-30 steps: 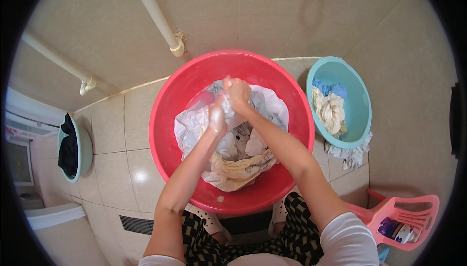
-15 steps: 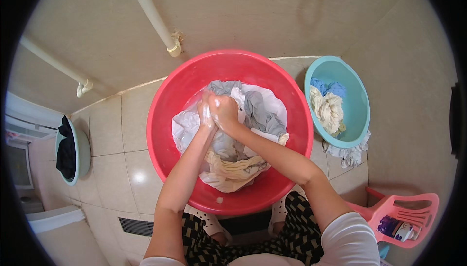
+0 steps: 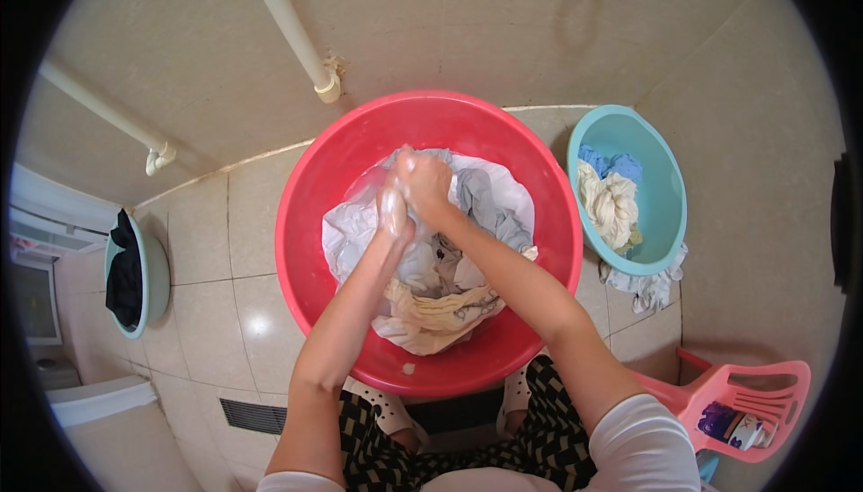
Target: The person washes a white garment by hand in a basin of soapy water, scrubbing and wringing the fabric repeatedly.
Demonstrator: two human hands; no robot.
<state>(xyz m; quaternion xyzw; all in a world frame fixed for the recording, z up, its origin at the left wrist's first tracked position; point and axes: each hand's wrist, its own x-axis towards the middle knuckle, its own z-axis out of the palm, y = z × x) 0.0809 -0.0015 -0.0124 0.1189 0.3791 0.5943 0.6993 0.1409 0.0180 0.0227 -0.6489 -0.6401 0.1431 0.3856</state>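
A large red basin [image 3: 304,276] stands before me, holding wet white, grey and cream clothes. Over its far middle, my left hand [image 3: 393,209] and my right hand [image 3: 424,177] press together, both closed and streaked with white suds. Whatever lies between them, if anything, is hidden by the fingers. Beneath the hands spreads white cloth [image 3: 351,231], with a grey garment [image 3: 481,200] to the right. A cream garment [image 3: 436,317] is bunched at the near side, below my wrists.
At the right, a light blue basin [image 3: 665,209] holds blue and cream cloth; a pale cloth [image 3: 649,290] lies on the floor beside it. A pink plastic chair [image 3: 782,384] bears a bottle [image 3: 742,429]. Far left, another basin [image 3: 157,276] holds black clothing [image 3: 124,281].
My right hand has slid forward and slightly right against the left, whose wrist has turned a little nearer me. The clothes in the basin lie almost as before.
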